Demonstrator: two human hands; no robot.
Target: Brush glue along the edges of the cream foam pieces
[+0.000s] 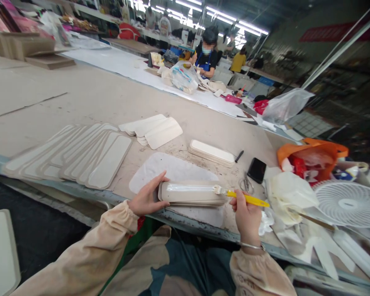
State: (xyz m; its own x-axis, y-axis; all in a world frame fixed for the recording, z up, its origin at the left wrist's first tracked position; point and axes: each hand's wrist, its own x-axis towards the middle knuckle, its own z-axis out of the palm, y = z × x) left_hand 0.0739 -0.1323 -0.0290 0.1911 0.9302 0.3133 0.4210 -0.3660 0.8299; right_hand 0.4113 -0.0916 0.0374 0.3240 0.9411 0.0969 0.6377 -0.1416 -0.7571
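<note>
In front of me lies a stack of long beige panels with rounded corners [191, 196], on a whitish sheet [160, 164] at the table's near edge. My left hand [149, 195] grips the stack's left end, thumb along the near side and fingers at the far side. Closed around a yellow-handled brush [249, 199], my right hand [245, 213] holds its pale bristles against the top panel, right of the middle. A wet, shiny white streak runs along that panel's upper part, from the left end to the bristles.
Fanned, bordered panels [105, 160] lie to the left, with cream pieces [163, 131] behind. A narrow stack [211, 152], black phone [257, 170] and scissors [246, 184] sit beyond the brush. An orange bag [311, 144] and white fan [348, 203] crowd the right. Across, a person [207, 57] works.
</note>
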